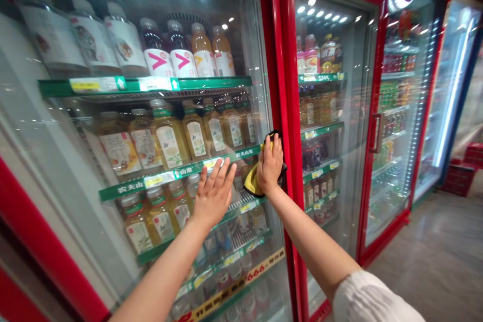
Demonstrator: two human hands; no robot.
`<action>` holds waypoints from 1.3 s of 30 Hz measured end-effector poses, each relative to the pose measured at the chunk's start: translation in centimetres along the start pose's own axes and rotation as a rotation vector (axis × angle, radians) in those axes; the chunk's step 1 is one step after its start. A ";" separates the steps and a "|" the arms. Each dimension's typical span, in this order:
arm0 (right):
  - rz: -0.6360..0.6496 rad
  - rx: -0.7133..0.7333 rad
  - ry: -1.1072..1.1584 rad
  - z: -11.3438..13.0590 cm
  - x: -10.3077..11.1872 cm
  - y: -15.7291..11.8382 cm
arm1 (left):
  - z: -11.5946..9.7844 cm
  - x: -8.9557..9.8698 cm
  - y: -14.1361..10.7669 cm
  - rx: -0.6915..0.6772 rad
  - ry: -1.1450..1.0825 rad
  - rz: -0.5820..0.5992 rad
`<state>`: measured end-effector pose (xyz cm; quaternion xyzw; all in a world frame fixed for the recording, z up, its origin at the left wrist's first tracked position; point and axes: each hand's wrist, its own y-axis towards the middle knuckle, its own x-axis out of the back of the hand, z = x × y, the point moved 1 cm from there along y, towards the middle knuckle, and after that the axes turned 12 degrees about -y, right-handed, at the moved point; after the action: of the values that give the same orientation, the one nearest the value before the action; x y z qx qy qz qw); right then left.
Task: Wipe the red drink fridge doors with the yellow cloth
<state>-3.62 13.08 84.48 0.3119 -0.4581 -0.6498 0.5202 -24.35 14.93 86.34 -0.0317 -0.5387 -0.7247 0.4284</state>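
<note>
In the head view, my left hand is open, its fingers stretched out against the glass door of a red-framed drinks fridge. To its right, my right hand presses a yellow cleaning cloth with black edging against the glass, close beside the red door frame. Part of the cloth is hidden under the palm and fingers. Behind the glass, bottles of pale yellow tea stand in rows on shelves with green label strips.
More red-framed fridges stand in a row to the right, one with a red door handle. Red boxes are stacked on the grey floor at the far right. A printed strip crosses the lower part of the near door.
</note>
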 end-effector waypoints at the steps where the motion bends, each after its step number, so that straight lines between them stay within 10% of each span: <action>1: 0.002 0.026 0.008 0.3 0.1 0.4 | 0.0 0.0 0.1 -0.001 0.009 0.001; 6: 0.053 0.364 0.070 -2.2 1.3 -4.4 | 0.0 0.3 -0.4 0.004 0.043 0.010; 10: 0.073 0.339 0.097 -4.4 1.7 -5.6 | 0.2 0.9 -1.5 0.016 0.056 0.005; 15: 0.012 0.115 0.121 0.7 0.8 0.5 | 1.0 2.0 -2.3 0.051 0.085 -0.010; 18: 0.016 0.259 0.118 4.0 1.0 0.7 | 1.5 2.7 -2.5 0.065 0.095 -0.017; 24: 0.057 0.640 0.193 0.2 2.4 -3.8 | 2.9 4.0 -3.7 0.066 0.118 -0.028; 27: 0.002 0.474 0.182 -1.2 2.0 -2.0 | 3.4 4.5 -4.8 0.078 0.121 -0.040; 31: -0.071 0.244 0.171 2.8 1.3 1.2 | 4.0 4.8 -6.0 0.097 0.116 -0.020; 35: 0.043 0.411 0.170 6.4 2.2 -1.1 | 4.1 5.0 -6.4 0.118 0.096 0.030; 39: 0.143 0.690 0.212 3.8 3.8 -4.7 | 4.4 5.6 -6.8 0.112 0.099 0.041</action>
<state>-9.82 10.66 81.91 0.5019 -0.6146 -0.3831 0.4728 -34.22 15.54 85.90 0.0173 -0.5556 -0.6853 0.4704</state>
